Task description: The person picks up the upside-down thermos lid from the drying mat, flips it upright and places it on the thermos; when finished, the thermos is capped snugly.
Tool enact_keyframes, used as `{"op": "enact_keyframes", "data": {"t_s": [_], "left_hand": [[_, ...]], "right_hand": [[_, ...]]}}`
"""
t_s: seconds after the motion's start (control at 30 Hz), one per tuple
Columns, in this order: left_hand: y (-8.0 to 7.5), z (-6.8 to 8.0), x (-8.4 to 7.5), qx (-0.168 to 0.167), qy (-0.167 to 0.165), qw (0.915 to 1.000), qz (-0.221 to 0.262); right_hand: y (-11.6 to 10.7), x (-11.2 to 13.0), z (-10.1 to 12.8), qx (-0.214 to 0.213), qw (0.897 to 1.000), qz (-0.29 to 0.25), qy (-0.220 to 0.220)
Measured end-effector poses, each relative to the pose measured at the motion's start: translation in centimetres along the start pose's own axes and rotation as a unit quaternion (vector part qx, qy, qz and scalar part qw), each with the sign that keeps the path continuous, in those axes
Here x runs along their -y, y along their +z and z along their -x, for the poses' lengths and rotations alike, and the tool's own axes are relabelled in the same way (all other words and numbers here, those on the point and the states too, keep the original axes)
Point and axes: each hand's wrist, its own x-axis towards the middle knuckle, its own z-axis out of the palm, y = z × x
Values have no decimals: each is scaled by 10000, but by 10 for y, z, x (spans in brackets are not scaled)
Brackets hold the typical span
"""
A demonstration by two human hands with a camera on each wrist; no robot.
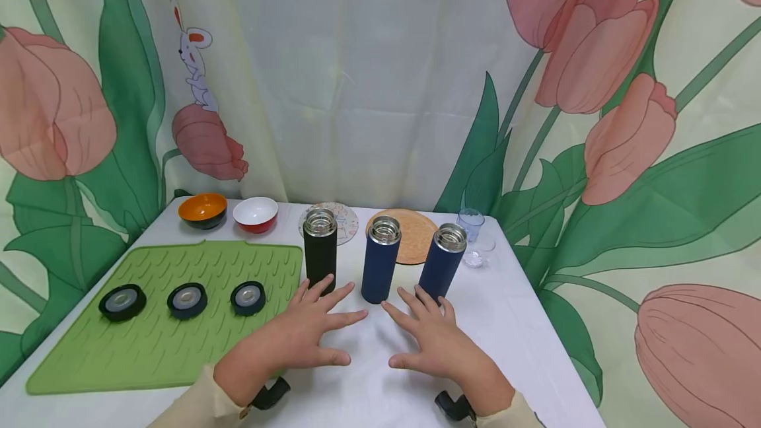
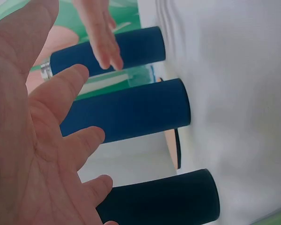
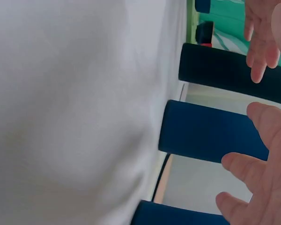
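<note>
Three lidless thermos flasks stand upright in a row: a black flask (image 1: pixel 320 249) at left, a blue flask (image 1: pixel 380 263) in the middle and another blue flask (image 1: pixel 441 263) at right. My left hand (image 1: pixel 303 332) is spread in front of the black flask, its palm empty in the left wrist view. Fingers of my right hand (image 1: pixel 434 342) are spread in front of the right blue flask. Neither hand holds anything. Three round lids, a black lid (image 1: pixel 122 302), a dark lid (image 1: pixel 187 300) and another dark lid (image 1: pixel 247 298), lie on the green mat (image 1: pixel 160 355).
Behind the mat sit an orange bowl (image 1: pixel 203 207) and a white-and-red bowl (image 1: pixel 255 214). A patterned round coaster (image 1: pixel 346 222) and a round wooden board (image 1: pixel 414 236) lie behind the flasks. Glassware (image 1: pixel 471 223) stands at the back right of the white-covered table (image 1: pixel 505 322).
</note>
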Motion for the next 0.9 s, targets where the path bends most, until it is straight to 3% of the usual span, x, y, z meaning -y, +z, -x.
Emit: {"op": "enact_keyframes", "data": {"t_s": [0.37,0.6,0.77,0.9], "left_hand": [[3,6,2,-4,-20,10000,79],[14,22,6,-223,-294,9985,416],[10,41,8,-639,-733,9930,673],[1,60,17,-1396,-1001,9847,289]], "right_hand": [[7,-1,6,-117,9999,-18,-9],[7,1,8,-221,9992,-292,-139],[6,1,9,-395,9984,-364,-203],[6,2,10,-503,9974,-479,-189]]}}
